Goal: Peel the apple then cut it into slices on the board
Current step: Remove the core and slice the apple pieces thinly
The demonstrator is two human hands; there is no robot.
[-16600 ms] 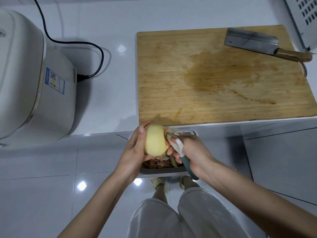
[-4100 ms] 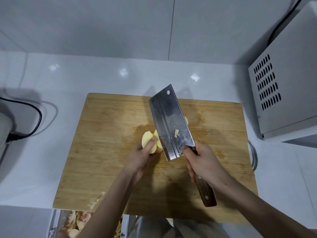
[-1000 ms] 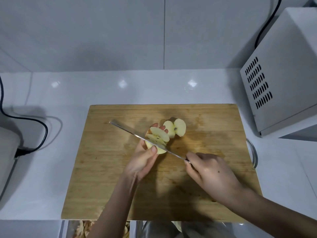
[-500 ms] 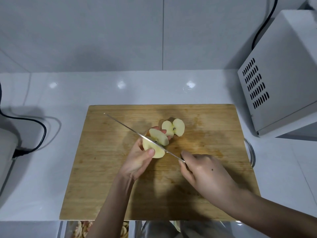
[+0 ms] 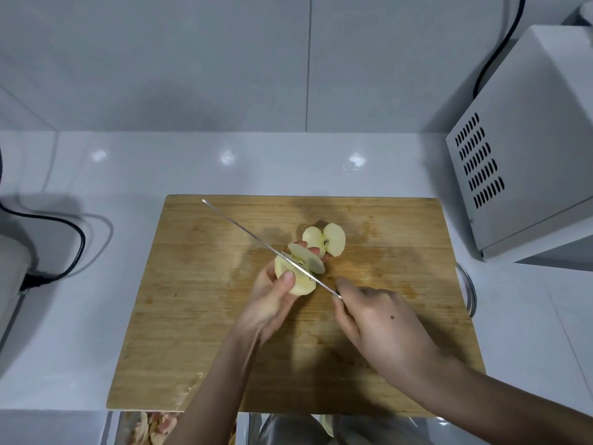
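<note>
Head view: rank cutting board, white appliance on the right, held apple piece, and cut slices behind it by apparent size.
1. cutting board
2. white appliance, partly cropped by the frame
3. held apple piece and cut slices: look alike, so not ranked

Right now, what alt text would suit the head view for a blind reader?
A right hand cuts a knife through a peeled apple that the left hand steadies on a wooden board; cut slices lie just behind.
</note>
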